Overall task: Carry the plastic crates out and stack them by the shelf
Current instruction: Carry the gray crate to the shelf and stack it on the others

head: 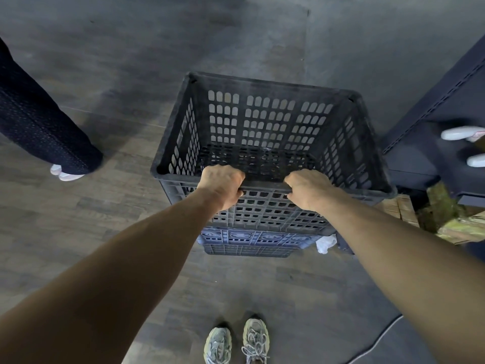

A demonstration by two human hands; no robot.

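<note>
A black perforated plastic crate [270,122] is in front of me, open side up and empty. It sits on top of a lower dark crate [249,240], whose front wall shows beneath it. My left hand [221,186] grips the near rim left of centre. My right hand [308,190] grips the same rim right of centre. Both arms reach straight out. The dark metal shelf [443,106] stands directly to the right of the stack.
Another person's leg in dark trousers [39,119] and a light shoe stand at the left. White objects [459,134] lie on the shelf. Wooden blocks [443,214] sit under the shelf. A cable [380,340] runs across the floor at lower right, and my shoes [236,342] are near.
</note>
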